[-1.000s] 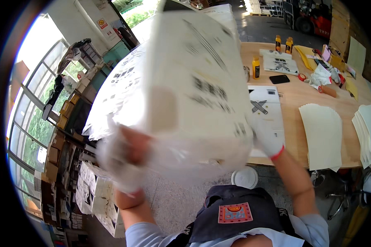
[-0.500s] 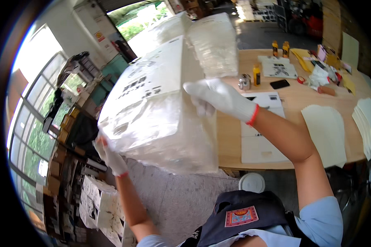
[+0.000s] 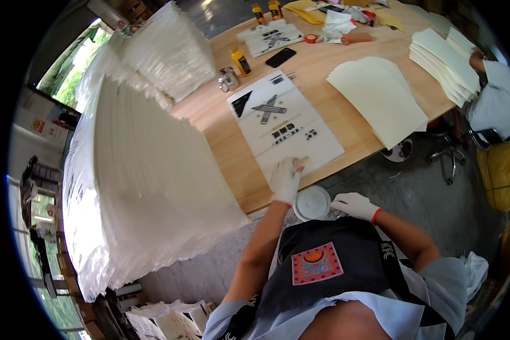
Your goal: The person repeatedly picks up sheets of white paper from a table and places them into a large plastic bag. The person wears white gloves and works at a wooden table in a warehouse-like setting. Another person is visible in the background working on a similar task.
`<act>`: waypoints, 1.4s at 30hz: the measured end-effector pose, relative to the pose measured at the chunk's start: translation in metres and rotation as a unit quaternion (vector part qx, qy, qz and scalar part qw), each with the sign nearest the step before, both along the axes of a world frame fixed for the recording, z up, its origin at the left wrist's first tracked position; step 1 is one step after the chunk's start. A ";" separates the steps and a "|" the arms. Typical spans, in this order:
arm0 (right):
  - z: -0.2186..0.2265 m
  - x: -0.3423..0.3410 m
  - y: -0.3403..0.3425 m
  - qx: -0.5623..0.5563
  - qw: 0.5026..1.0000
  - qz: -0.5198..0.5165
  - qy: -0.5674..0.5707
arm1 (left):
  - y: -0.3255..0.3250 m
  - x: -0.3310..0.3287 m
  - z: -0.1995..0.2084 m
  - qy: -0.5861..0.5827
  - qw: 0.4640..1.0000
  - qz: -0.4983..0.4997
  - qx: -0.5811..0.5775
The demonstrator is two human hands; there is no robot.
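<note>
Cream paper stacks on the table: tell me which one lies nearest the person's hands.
The fanned stack in the table's middle, right of the printed white sheet under the left hand. The other stack sits farther right, beside another person.

- My left hand (image 3: pixel 285 180) wears a white knit cloth glove, matt, lying on a printed white sheet (image 3: pixel 285 126) of smooth paper.
- My right hand (image 3: pixel 354 205) wears the same cloth glove with a red cuff, beside a white plastic lid (image 3: pixel 312 203).
- I see the table (image 3: pixel 221 122) as pale wood, smooth, faintly satin.
- The big bundle (image 3: pixel 136 181) is stacked paper in glossy clear plastic film.
- The cream sheets (image 3: pixel 379 96) look matt.
- The cup (image 3: pixel 228 79) is shiny metal.
</note>
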State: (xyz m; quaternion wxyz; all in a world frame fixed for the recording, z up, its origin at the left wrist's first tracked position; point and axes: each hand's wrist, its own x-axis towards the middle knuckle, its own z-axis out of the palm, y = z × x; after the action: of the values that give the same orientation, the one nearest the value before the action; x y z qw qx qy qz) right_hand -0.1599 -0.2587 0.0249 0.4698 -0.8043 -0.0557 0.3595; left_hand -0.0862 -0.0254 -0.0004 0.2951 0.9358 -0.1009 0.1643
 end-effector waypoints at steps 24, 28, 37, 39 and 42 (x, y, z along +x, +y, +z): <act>-0.083 0.154 0.032 -0.200 0.893 -0.034 -0.402 | 0.023 0.124 0.075 0.126 0.833 -0.117 -0.525; 0.005 0.127 -0.014 -0.093 0.993 -0.064 0.046 | -0.001 0.090 0.123 0.181 0.883 -0.134 -0.412; 0.020 0.119 0.048 -0.165 0.921 -0.143 -0.322 | -0.127 -0.031 0.152 -0.031 0.941 -0.332 0.057; 0.017 0.105 0.040 -0.158 0.925 -0.125 -0.321 | -0.131 -0.046 0.136 0.056 0.924 -0.376 -0.023; 0.017 0.098 0.017 -0.135 0.936 -0.129 -0.298 | -0.131 -0.036 0.133 0.081 0.926 -0.367 -0.011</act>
State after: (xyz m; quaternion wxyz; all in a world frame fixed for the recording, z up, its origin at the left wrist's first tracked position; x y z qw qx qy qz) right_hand -0.0623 -0.2414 0.0422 0.3610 -0.9307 -0.0396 0.0438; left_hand -0.1222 -0.1564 0.1331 0.3519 0.8400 -0.4118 -0.0306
